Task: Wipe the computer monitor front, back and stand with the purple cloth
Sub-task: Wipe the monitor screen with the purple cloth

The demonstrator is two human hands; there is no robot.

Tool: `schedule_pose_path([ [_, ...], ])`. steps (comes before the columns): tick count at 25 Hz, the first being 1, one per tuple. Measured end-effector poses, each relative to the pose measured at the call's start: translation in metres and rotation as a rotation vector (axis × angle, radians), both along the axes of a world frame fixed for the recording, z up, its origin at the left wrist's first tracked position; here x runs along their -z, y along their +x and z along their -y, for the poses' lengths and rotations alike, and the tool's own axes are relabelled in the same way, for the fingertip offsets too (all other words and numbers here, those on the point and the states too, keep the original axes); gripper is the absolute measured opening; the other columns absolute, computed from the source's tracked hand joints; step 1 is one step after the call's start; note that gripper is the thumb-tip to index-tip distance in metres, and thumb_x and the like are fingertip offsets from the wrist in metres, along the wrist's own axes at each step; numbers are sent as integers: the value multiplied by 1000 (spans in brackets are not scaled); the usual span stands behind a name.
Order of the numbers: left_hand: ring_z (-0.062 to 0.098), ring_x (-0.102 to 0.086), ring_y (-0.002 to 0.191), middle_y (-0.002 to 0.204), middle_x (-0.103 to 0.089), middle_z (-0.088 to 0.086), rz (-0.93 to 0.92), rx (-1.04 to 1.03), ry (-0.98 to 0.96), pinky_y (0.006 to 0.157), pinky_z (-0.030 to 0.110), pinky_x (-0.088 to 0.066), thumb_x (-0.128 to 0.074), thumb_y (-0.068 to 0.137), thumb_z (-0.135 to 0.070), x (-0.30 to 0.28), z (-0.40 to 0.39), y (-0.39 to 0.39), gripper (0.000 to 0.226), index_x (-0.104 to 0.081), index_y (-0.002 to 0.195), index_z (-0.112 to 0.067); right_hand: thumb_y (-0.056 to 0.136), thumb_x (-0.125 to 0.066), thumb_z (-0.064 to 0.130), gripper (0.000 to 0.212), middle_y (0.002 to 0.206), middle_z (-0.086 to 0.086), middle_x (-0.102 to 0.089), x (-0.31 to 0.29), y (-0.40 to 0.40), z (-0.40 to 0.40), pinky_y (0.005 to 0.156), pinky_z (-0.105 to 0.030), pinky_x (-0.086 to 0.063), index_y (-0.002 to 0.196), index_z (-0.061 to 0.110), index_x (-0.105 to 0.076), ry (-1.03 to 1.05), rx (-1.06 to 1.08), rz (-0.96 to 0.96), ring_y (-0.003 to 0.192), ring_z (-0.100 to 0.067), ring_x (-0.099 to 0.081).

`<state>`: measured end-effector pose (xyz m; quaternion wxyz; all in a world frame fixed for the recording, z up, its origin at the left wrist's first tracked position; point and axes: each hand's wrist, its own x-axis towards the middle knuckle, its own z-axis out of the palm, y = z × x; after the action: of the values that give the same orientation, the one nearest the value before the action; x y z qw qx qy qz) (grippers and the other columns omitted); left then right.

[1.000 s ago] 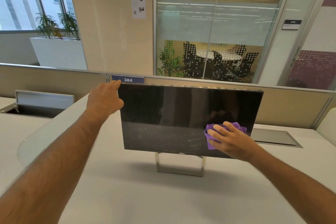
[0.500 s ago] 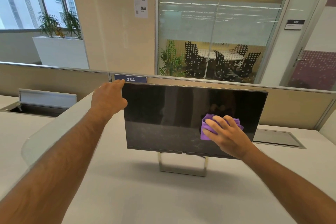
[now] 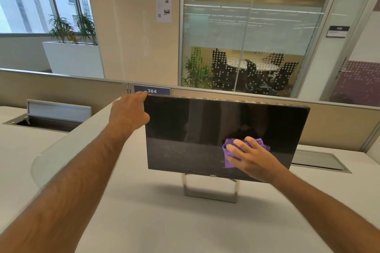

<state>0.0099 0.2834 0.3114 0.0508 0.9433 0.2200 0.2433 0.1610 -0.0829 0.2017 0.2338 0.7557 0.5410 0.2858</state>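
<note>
**Cloth works leftward across the lower screen**

Cloth (image 3: pixel 228 155) and right hand (image 3: pixel 249 155) have slid left over the last second, from nearer the monitor's right edge toward the middle of its lower half. The fingers lie spread and nearly straight on the purple cloth, pressing it flat against the dark glass of the Dell monitor (image 3: pixel 205 125), which stands on its metal loop stand (image 3: pixel 210 191) near the far edge of the counter (image 3: pixel 164 222). The left hand (image 3: pixel 128 113) has kept its grip on the screen's top left corner, thumb on the front edge, the other fingers hidden behind, bracing the panel against the push. Faint smudges show on the glass left of the cloth, so the front is likely only partly done; back and stand appear untouched.
</note>
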Motion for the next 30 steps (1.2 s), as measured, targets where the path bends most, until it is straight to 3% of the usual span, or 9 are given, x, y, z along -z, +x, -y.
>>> schedule_pose_path([
  [3,35,-57,119,140,-56,7,7,4,0,98,53,-47,-72,84,-21,-1,0,0,68,-43,145,-19,59,-92,23,68,131,-13,-58,-8,-2,-11,92,-52,-50,121,18,-64,137,41,-54,117,-36,-54],
  [7,35,-56,121,141,-55,7,1,10,-1,98,53,-47,-72,83,-19,-1,0,0,69,-43,146,-18,48,-97,25,73,126,-11,-63,-3,-7,-11,88,-51,-53,115,20,-68,-88,-88,22,113,-34,-60],
  [11,34,-56,122,141,-54,6,-10,9,-7,98,53,-47,-72,82,-19,-3,-1,1,72,-42,147,-19,59,-92,24,68,132,-13,-57,-16,-4,-23,91,-52,-50,121,19,-64,137,16,-31,117,-36,-54],
  [15,34,-55,122,142,-54,6,-21,12,3,98,52,-47,-72,82,-19,-3,-2,-1,73,-41,147,-19,51,-96,27,73,128,-11,-60,3,-12,-23,90,-51,-52,118,20,-65,-63,-88,8,115,-34,-57],
  [20,34,-55,123,142,-53,6,-17,22,-3,99,51,-47,-72,82,-19,-2,-3,1,72,-41,147,-19,60,-91,24,70,133,-13,-55,-12,-7,-37,92,-51,-48,124,19,-62,173,19,-54,119,-35,-52],
  [24,33,-55,123,142,-53,6,-11,23,1,99,50,-47,-71,83,-19,-1,-4,0,71,-41,147,-18,52,-96,26,71,128,-9,-60,1,-15,-38,89,-50,-52,117,21,-66,-105,-140,14,116,-33,-57],
  [28,33,-54,124,142,-53,6,-5,27,-7,100,50,-47,-71,83,-19,-2,-5,0,70,-42,147,-18,62,-90,23,67,133,-11,-55,-7,-10,-48,93,-50,-48,122,19,-62,186,-14,-60,120,-35,-51],
  [30,33,-53,125,143,-53,5,-4,27,-11,100,50,-46,-71,83,-19,-2,-5,0,70,-41,147,-19,62,-90,24,67,133,-11,-55,3,-13,-51,93,-51,-48,122,19,-62,125,-52,-40,119,-35,-52],
])
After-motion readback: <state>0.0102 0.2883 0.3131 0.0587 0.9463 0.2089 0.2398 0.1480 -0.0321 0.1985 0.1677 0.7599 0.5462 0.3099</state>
